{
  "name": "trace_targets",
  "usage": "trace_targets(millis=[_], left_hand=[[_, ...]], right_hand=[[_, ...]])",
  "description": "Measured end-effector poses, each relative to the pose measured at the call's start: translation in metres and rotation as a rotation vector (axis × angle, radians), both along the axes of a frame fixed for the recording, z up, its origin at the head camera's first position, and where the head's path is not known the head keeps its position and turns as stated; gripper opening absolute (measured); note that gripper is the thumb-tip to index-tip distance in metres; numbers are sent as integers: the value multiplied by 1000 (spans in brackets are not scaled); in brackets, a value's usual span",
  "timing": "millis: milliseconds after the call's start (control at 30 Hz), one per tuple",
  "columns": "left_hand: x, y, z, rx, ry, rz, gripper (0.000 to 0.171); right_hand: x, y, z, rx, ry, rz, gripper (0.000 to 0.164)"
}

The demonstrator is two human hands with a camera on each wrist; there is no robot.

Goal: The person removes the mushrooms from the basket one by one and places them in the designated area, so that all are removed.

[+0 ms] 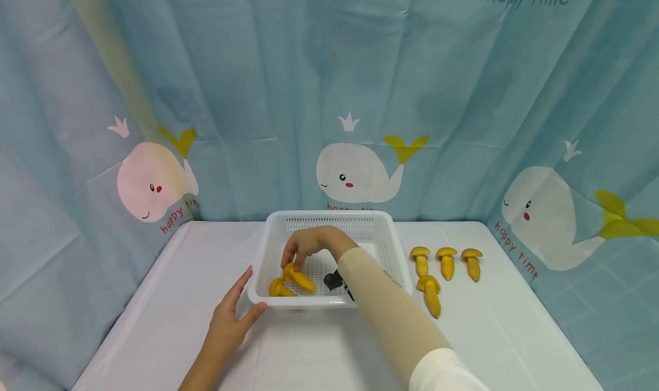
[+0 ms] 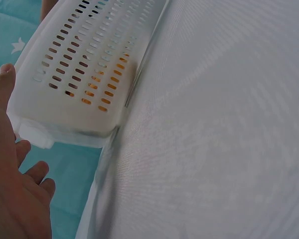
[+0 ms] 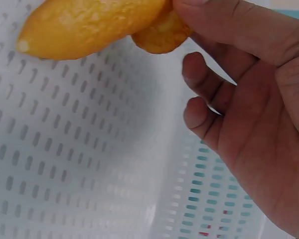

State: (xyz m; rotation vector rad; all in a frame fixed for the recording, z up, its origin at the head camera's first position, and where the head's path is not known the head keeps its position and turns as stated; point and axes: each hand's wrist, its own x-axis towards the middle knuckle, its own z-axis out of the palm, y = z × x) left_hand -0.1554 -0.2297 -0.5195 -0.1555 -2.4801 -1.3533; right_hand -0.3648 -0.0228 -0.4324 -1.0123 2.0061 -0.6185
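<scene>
Inside the white plastic basket point(image 1: 329, 303), my right hand point(image 1: 308, 245) pinches a yellow toy mushroom point(image 1: 302, 281) by its cap end. The right wrist view shows that mushroom point(image 3: 84, 27) with thumb and finger at its cap, its stem pointing left over the perforated floor. A second yellow mushroom point(image 1: 280, 288) lies beside it in the basket's near left corner. My left hand point(image 1: 226, 325) rests at the basket's left front corner, thumb on the rim and fingers spread along the side. In the left wrist view, yellow shows through the slots of the basket wall point(image 2: 65, 109).
Right of the basket, several yellow mushrooms lie on the white table: one at the left point(image 1: 420, 259), one in the middle point(image 1: 447, 263), one at the right point(image 1: 472, 264) and a nearer one point(image 1: 431, 299). A blue whale-print curtain point(image 1: 288, 93) hangs behind the table.
</scene>
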Motion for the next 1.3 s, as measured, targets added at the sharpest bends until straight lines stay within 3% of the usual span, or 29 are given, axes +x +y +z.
trace_targets(millis=[367,633,867,1067,1300], left_hand=[[0,0,0,-1,-23,12,84],[1,0,-1,0,-29,8,84],[1,1,0,-5,-22,9,85],[0,3,-1,-10,-18,5,85],[2,3,0,3,-43,18,85]], right_hand=[[0,12,25,-186,32,-73,27],[13,26,55,-221,201,-79,26],[33,43,79,-309,342,-140,24],[50,61,86,-369,363,-253,23],[73,79,93,-405,440,-319,22]])
